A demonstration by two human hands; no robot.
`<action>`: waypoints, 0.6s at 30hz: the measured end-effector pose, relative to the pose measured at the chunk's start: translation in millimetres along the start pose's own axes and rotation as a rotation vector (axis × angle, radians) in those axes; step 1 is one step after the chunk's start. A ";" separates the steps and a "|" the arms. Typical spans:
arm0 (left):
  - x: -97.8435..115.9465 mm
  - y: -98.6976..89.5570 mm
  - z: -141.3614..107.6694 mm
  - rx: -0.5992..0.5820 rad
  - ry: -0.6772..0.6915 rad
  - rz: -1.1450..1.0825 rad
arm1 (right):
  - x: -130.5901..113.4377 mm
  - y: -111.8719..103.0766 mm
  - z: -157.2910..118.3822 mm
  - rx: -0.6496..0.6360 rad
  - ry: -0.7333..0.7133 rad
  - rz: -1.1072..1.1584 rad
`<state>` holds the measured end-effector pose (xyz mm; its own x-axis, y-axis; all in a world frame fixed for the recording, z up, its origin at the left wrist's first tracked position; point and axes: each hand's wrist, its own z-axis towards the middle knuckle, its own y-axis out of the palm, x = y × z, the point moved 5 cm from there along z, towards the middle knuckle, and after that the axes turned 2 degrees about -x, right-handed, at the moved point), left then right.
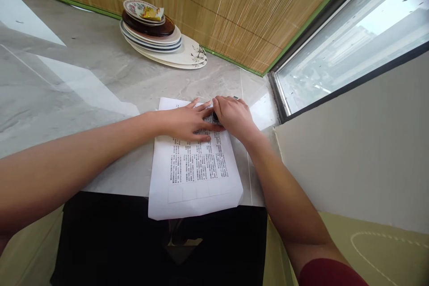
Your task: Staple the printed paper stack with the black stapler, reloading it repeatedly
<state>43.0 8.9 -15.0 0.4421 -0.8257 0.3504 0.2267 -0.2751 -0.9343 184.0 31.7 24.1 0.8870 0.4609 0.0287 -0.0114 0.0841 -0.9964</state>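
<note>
Printed white paper [197, 192] lies on the grey marble counter, its near edge reaching past the counter's front edge. My left hand [187, 121] rests flat on the upper part of the sheet, palm down with fingers spread. Beside its fingertips, at the paper's upper right, my right hand [233, 115] is closed around a small black object [215, 116]. Most of that object is hidden under the fingers, so I cannot make out what it is. A bit of green shows just behind the right knuckles.
Stacked plates [150, 40] with a yellow wrapper [151, 13] on top stand at the back, against a bamboo blind [214, 4]. A window [351, 40] and white wall [355, 143] bound the right side. Dark fabric [134, 241] lies below the counter edge.
</note>
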 end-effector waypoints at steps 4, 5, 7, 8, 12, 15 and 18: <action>-0.6 0.7 -0.2 0.037 0.020 -0.007 | -5.4 2.2 -1.5 0.017 -0.061 -0.028; -0.8 1.0 -0.2 0.041 0.024 -0.007 | -6.8 3.4 -1.8 0.023 -0.068 -0.035; -1.5 1.8 -0.3 0.045 0.027 -0.011 | -10.5 6.2 -2.2 0.032 -0.078 -0.052; -2.0 2.3 -0.4 0.044 0.026 -0.014 | -12.9 7.6 -2.4 0.034 -0.084 -0.064; -3.5 3.4 -1.1 0.026 0.013 -0.014 | -17.3 8.3 -1.7 0.037 -0.100 -0.079; -1.6 1.6 -1.7 0.014 0.015 0.001 | -1.9 0.0 -1.3 0.026 -0.107 0.120; 0.4 -0.8 -1.7 -0.007 -0.003 0.005 | 26.0 -8.5 -2.7 -0.033 -0.194 0.419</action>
<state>41.5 8.0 -14.2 0.4456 -0.8257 0.3459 0.2186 -0.2743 -0.9365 208.4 40.6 33.1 0.7063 0.6062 -0.3655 -0.3325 -0.1716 -0.9273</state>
